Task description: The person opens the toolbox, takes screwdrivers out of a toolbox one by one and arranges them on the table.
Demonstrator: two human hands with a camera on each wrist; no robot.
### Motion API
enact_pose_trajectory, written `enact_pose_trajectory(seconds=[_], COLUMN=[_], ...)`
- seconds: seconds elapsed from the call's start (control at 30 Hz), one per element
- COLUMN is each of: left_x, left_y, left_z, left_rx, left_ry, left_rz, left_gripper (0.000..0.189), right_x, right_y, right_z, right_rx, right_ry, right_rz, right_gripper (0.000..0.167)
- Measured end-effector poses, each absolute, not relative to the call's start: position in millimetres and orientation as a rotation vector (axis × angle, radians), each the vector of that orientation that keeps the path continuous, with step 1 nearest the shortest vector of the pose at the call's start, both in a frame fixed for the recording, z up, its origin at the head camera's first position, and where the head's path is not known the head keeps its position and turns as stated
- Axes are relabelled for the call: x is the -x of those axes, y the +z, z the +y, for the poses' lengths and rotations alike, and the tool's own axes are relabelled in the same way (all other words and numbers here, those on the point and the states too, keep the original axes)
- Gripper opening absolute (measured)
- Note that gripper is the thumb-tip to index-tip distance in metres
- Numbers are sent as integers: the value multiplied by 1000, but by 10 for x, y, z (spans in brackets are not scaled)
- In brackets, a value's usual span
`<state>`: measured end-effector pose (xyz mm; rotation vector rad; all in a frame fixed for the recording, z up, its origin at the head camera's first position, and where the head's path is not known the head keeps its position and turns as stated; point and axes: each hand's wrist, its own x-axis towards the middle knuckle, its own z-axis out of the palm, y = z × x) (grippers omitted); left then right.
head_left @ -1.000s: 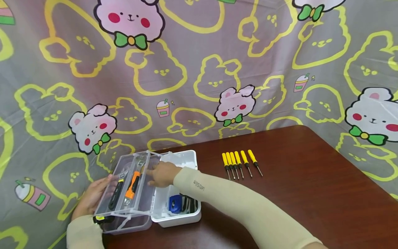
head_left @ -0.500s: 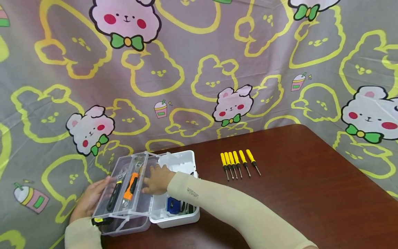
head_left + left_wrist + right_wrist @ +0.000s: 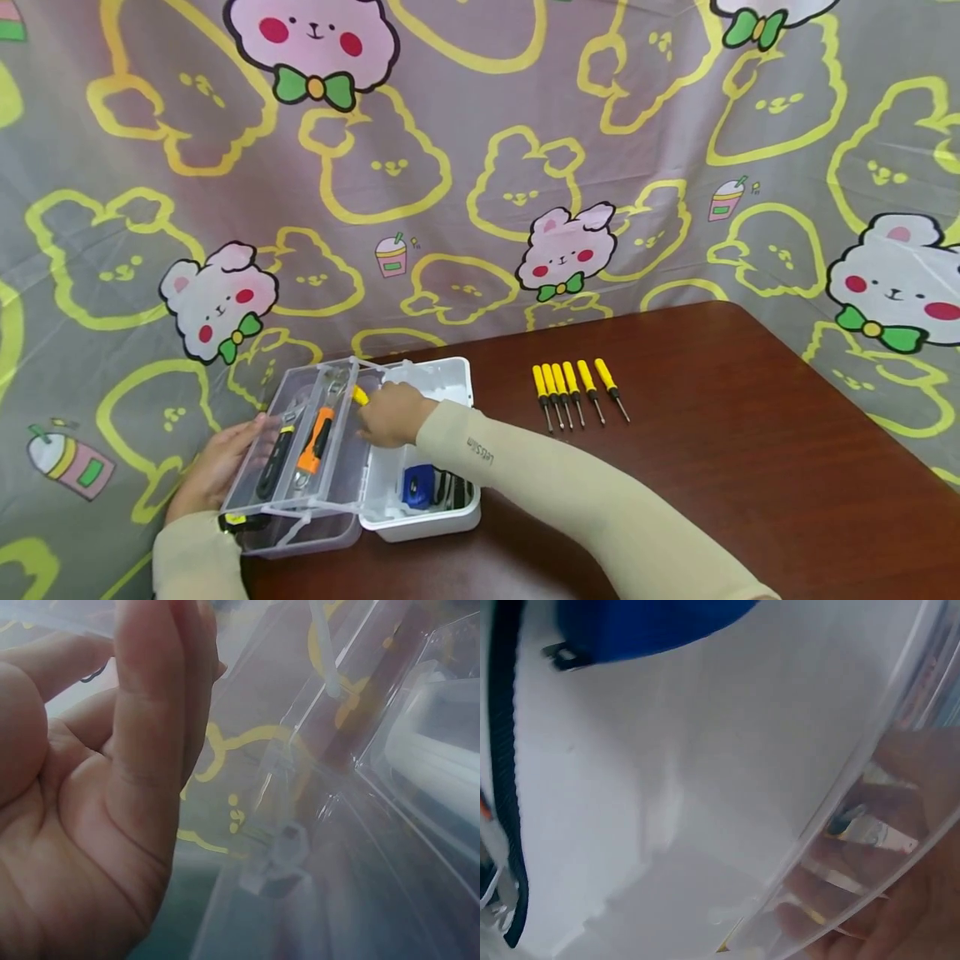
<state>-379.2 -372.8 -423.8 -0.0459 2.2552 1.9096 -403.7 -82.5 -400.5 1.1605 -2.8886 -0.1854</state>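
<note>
A white toolbox (image 3: 420, 527) stands unfolded at the table's left, its clear tray (image 3: 288, 506) tilted out over the clear lid (image 3: 330, 542). My left hand (image 3: 217, 467) holds the tray's outer edge; some fingers show through the plastic. Inside the tray lie a black-handled adjustable wrench (image 3: 277, 462) and an orange-and-black-handled tool (image 3: 317, 442). My right hand (image 3: 395, 414) reaches into the tray's inner compartment and grips a yellow-handled screwdriver (image 3: 361, 395), mostly hidden by the fingers. In the right wrist view, fingers (image 3: 855, 892) show behind clear plastic.
A blue tape measure (image 3: 418, 486) and dark tools (image 3: 453, 492) sit in the box's near end. Several yellow-handled screwdrivers (image 3: 567, 387) lie in a row on the brown table (image 3: 712, 433). A patterned cloth (image 3: 465, 208) hangs close behind the table and box.
My right hand has shifted slightly back to the right, and a yellow handle now shows at its fingertips. The left hand stays at the tray's edge.
</note>
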Motion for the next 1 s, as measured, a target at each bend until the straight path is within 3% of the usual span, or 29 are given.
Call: enact_pose_trajectory(seconds=[0.13, 0.47, 0.67, 0.83, 1.0], left_x=[3787, 3812, 3800, 3802, 3806], left_y=[-4231, -4243, -4204, -4208, -4231], left_z=[-3724, -3747, -3731, -3741, -3745], left_rx=[69, 94, 67, 70, 47], left_ry=[1901, 1892, 1894, 1904, 1928], left_rz=[2261, 2258, 2266, 2259, 2234], left_gripper=[22, 22, 22, 22, 23], right_x=[4058, 4160, 4229, 4247, 4274], right_y=[-4004, -3984, -4013, -4007, -3996], right_z=[-888, -1006, -983, -983, -964], right_rx=[-1042, -793, -711, -702, -687], right_ry=[-156, 50, 197, 205, 319], right_rz=[-2794, -2858, -2890, -2920, -2986], right_gripper=[17, 8, 35, 38, 56])
